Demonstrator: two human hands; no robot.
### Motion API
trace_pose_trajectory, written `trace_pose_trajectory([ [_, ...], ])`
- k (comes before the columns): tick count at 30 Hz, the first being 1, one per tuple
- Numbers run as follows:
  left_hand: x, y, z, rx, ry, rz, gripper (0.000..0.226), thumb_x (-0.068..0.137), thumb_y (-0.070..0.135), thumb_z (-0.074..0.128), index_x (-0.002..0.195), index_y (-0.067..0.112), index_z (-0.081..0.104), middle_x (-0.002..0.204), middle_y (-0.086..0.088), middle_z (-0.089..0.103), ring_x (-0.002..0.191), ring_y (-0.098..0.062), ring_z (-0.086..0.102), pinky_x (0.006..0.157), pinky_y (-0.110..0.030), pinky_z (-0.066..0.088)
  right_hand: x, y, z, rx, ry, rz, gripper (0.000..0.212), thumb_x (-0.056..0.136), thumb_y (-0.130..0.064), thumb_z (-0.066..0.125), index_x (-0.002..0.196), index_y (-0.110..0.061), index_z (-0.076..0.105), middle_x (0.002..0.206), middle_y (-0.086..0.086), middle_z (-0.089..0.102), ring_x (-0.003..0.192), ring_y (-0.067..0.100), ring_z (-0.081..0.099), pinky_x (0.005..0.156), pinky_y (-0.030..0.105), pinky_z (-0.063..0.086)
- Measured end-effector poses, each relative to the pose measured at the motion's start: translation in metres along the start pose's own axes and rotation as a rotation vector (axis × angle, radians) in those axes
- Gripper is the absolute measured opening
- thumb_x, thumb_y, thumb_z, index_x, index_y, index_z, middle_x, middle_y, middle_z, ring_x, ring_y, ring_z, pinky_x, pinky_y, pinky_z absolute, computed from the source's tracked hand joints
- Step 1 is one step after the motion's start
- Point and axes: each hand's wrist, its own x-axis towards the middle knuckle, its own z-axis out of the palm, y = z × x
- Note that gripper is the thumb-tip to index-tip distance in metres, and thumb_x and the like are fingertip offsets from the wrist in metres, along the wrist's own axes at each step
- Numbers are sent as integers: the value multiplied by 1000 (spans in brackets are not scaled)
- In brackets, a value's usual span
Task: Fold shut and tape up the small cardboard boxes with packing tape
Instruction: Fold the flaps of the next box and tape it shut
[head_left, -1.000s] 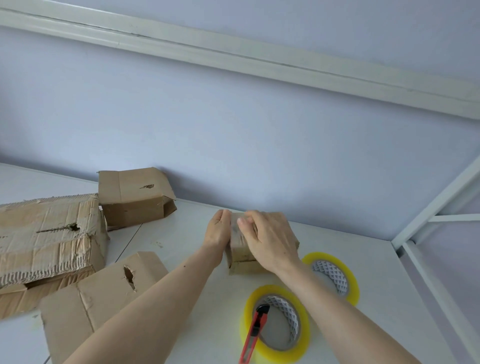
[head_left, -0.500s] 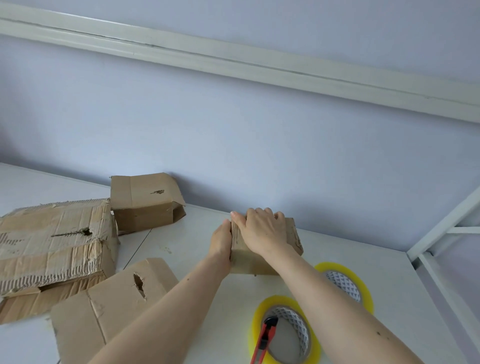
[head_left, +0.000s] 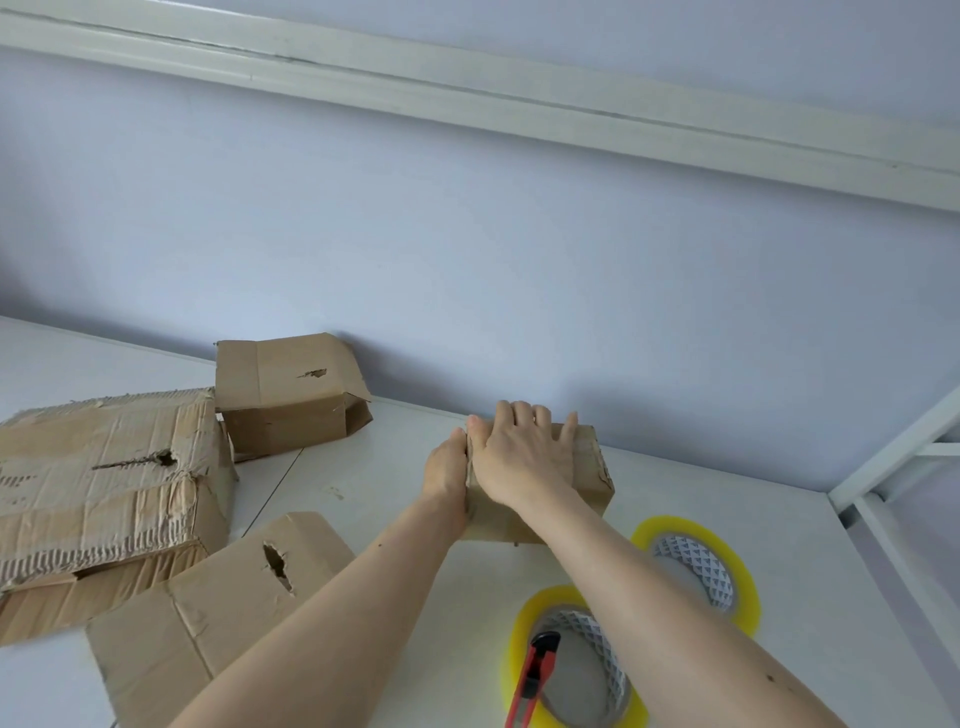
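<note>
Cardboard boxes (head_left: 291, 395) all plain brown, largest one (head_left: 104, 478) paler and scuffed. Two tape rolls (head_left: 571, 670) – yellow-tinted tape, white cores with grey triangle pattern. Utility knife (head_left: 535, 675) red with black tip. Table (head_left: 727, 519) white – wall (head_left: 467, 260) pale lilac-blue.

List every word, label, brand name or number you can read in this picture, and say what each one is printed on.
None can be read. The small box under the right hand and left hand, the other cardboard boxes, both tape rolls and the red utility knife show no legible print.
</note>
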Motion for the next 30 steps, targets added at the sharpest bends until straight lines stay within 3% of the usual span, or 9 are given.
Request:
trace_pose_trajectory([
  [7,4,-6,3,37,-8,18,43,108,34,37,91,7,65,86,-10,70,89,-28,65,93,-40,51,-26,7,11,-62,225,-99,79,92,-52,-10,139,-23,46,138,-9,51,138,19,34,114,52,16],
  [11,-2,1,4,34,-23,-6,42,109,33,35,95,7,65,85,-9,68,78,-23,63,65,-31,48,-22,6,10,3,231,-116,83,93,-53,-6,137,-18,54,148,-1,46,139,23,38,113,53,26],
  [14,-13,9,8,5,-67,-64,38,107,33,37,90,9,62,78,-5,63,71,-18,58,58,-29,43,-22,12,10,63,492,-117,60,100,-46,28,85,-12,75,99,5,67,94,28,65,80,41,50],
  [16,-21,9,9,61,-57,-108,43,107,41,33,86,13,58,78,-5,61,68,-19,57,57,-28,44,-18,16,-1,99,590,-75,62,102,-43,33,61,-11,66,70,3,61,66,27,59,68,37,48],
  [19,-25,-2,7,205,-69,-53,56,106,54,18,120,18,59,113,-10,65,99,-25,62,80,-35,52,-3,14,-17,166,383,-37,66,107,-48,26,56,-11,46,66,1,52,64,26,45,84,39,40],
  [21,-20,-8,3,333,-2,66,56,103,50,15,142,25,46,141,-6,51,126,-27,49,105,-46,43,7,10,-17,138,264,-43,66,108,-49,22,55,-12,38,61,-1,45,66,26,45,90,39,38],
  [24,-18,-15,-1,316,49,181,50,106,41,18,151,31,37,154,-1,37,139,-25,37,117,-46,31,12,6,-15,84,189,-75,62,110,-43,19,59,-12,40,64,-1,48,79,24,47,100,39,33],
  [27,-24,-17,1,141,-14,203,44,109,38,23,142,25,49,138,-2,55,123,-20,53,99,-33,45,10,14,-10,-6,84,-114,41,109,-30,25,82,-16,52,93,6,64,104,28,53,105,43,29],
  [30,-27,-16,10,13,-49,182,46,111,34,24,109,12,65,100,-7,68,88,-17,63,69,-29,49,6,21,3,-16,28,-73,56,107,-41,17,99,-18,68,104,4,66,112,26,52,105,44,29],
])
